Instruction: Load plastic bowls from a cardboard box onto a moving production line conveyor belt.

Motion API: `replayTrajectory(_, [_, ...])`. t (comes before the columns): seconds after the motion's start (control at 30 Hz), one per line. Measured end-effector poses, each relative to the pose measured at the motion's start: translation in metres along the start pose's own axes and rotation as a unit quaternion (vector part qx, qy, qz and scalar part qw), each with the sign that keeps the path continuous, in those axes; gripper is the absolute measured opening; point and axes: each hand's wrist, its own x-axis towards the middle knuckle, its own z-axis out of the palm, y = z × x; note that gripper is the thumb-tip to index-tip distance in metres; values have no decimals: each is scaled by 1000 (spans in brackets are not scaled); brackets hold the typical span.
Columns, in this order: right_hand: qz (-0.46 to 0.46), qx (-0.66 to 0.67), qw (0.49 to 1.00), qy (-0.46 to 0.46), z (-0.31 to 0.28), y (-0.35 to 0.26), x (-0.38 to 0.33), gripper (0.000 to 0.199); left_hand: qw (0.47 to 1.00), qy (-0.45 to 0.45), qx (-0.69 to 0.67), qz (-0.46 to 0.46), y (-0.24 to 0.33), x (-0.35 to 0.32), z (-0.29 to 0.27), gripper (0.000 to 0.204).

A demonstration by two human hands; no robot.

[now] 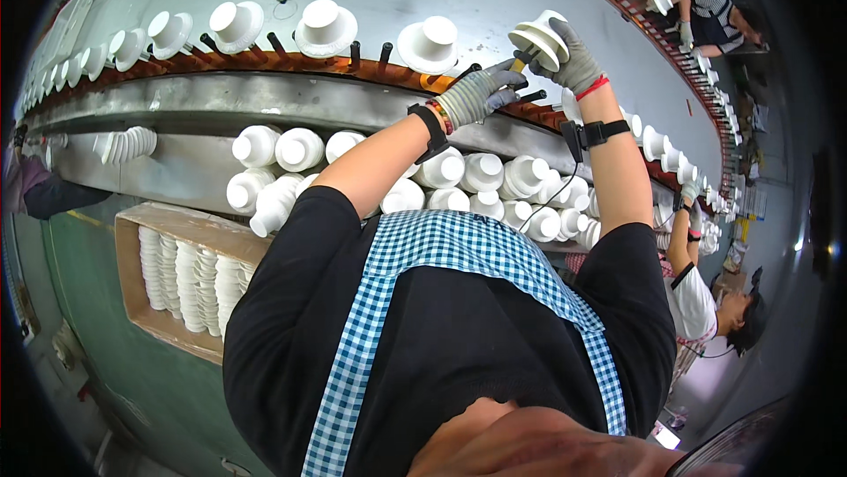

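My right hand [575, 60], in a pale grey-white glove, grips a white flanged cup [540, 39] by its side and rim, tilted above the row of pegs. Just below and left of it, my left hand [479, 96], gloved likewise, has its fingers curled in. A short yellowish and dark piece [523, 59] shows between the left fingertips and the cup's underside; whether the left hand holds it is hard to see. One black peg [533, 97] sticks out beside the left fingers. Another white flanged cup [429, 45] sits to the left of my hands.
A curved conveyor carries black pegs [386, 53] and several white cups. Stacked white cups [441, 168] lie on the metal ledge [198, 149] before me. A cardboard box [129, 270] of stacked white pieces stands lower left. Co-workers [697, 300] work at the right; another person [62, 186] is far left.
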Motion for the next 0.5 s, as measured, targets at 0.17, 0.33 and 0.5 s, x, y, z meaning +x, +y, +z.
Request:
replayTrajectory(0.17, [-53, -35, 994, -87, 5, 15, -16, 54, 995, 72, -28, -58, 10, 0, 6, 33])
replayTrajectory(0.33, [-234, -233, 942, -57, 20, 35, -25, 49, 968, 168, -107, -155, 22, 6, 14, 32])
replayTrajectory(0.5, [-308, -287, 907, -4, 33, 50, -18, 49, 964, 214, -92, -127, 18, 3, 16, 41])
